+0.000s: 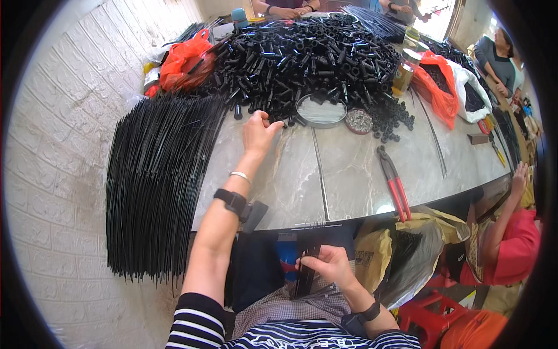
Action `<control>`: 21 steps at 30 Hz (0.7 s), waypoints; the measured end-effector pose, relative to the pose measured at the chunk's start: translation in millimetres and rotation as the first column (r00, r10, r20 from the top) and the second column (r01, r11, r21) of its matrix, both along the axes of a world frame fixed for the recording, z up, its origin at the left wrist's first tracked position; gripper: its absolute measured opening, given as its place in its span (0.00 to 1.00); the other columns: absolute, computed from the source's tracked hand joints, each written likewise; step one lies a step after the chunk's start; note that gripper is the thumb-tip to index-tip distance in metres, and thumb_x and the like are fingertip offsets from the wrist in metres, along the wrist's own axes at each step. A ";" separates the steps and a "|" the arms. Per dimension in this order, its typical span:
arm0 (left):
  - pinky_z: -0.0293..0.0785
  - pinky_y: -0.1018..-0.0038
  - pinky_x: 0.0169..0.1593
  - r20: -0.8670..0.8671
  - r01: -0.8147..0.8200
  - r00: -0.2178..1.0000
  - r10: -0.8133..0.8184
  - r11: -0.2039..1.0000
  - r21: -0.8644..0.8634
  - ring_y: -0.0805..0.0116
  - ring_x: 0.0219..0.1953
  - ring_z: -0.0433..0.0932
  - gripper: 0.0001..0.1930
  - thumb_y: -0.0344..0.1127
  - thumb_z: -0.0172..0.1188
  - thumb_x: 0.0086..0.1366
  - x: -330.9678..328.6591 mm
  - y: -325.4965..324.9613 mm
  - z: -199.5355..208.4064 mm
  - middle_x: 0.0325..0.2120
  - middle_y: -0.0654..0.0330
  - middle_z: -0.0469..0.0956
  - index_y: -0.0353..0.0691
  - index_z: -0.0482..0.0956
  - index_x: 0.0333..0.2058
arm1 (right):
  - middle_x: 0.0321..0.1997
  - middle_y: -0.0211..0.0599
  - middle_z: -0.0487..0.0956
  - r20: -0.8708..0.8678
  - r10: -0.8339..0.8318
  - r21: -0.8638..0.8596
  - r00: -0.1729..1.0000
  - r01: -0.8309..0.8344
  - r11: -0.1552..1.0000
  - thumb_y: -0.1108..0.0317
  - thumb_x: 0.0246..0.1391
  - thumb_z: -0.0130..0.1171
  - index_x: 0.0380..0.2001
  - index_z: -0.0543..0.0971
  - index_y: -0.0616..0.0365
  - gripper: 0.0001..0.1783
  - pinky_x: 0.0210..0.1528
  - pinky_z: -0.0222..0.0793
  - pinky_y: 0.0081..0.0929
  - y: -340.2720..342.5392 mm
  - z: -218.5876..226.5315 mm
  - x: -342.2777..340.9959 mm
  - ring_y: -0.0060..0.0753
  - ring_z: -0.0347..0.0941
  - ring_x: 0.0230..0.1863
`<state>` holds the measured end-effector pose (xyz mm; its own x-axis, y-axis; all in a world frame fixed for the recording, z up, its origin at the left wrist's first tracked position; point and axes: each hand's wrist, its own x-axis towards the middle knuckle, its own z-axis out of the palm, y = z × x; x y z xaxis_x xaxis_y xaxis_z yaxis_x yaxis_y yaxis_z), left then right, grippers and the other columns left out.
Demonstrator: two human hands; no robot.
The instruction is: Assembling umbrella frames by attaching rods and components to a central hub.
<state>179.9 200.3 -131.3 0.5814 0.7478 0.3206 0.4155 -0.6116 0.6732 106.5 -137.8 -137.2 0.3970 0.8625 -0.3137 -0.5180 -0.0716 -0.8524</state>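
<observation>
My left hand [261, 132] reaches to the near edge of a large heap of black tubular plastic parts [302, 55]. Its fingers are curled, with the thumb beside them, right at the loose pieces; whatever lies between the fingertips is hidden. Low in front of my body, over my lap, my right hand [330, 264] is closed around a small bundle of thin black rods [308, 270], held roughly upright below the table edge. To the left, a thick sheaf of long thin black rods [157, 186] hangs over the table's side.
On the grey table [285, 186] are a round tin of clear sticks [321, 110], a small dish of tiny pieces [359, 121], small black caps [395, 119] and red-handled pliers [395, 186]. Orange bags [185, 61] stand far left. Other people sit around; a red stool [433, 311] is right.
</observation>
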 end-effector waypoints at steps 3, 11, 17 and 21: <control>0.73 0.67 0.33 0.053 -0.086 0.995 0.082 0.993 0.078 0.61 0.27 0.79 0.18 0.42 0.69 0.52 13.0 8.0 -16.7 0.23 0.56 0.80 0.35 0.80 0.36 | 0.33 0.36 0.82 -0.008 -0.015 0.007 1.000 0.015 1.000 0.78 0.54 0.59 0.35 0.80 0.69 0.06 0.39 0.74 0.19 -3.6 3.8 -0.2 0.21 0.77 0.33; 0.74 0.82 0.27 0.336 0.270 0.939 -0.081 0.777 -0.569 0.73 0.24 0.79 0.09 0.38 0.60 0.64 -42.1 -30.2 28.6 0.29 0.59 0.81 0.39 0.79 0.38 | 0.32 0.36 0.82 -0.058 -0.021 0.040 0.998 0.023 0.999 0.78 0.54 0.58 0.34 0.80 0.68 0.06 0.40 0.74 0.21 -7.5 4.1 4.3 0.22 0.78 0.34; 0.78 0.81 0.31 0.455 0.502 0.864 -0.216 0.441 -0.744 0.69 0.29 0.82 0.11 0.36 0.52 0.69 -126.5 -88.5 49.7 0.32 0.53 0.81 0.37 0.76 0.43 | 0.31 0.36 0.82 -0.027 0.031 0.025 0.999 -0.030 0.999 0.77 0.54 0.58 0.33 0.80 0.67 0.05 0.40 0.74 0.20 -7.1 5.3 3.1 0.22 0.77 0.34; 0.79 0.79 0.33 0.489 0.547 0.835 -0.251 0.296 -0.783 0.67 0.33 0.83 0.11 0.36 0.51 0.70 -158.8 -107.4 47.7 0.33 0.51 0.81 0.34 0.76 0.42 | 0.31 0.36 0.82 0.010 0.070 0.004 0.997 -0.070 0.998 0.76 0.53 0.59 0.33 0.81 0.66 0.05 0.39 0.74 0.19 -3.6 15.0 -1.2 0.21 0.77 0.34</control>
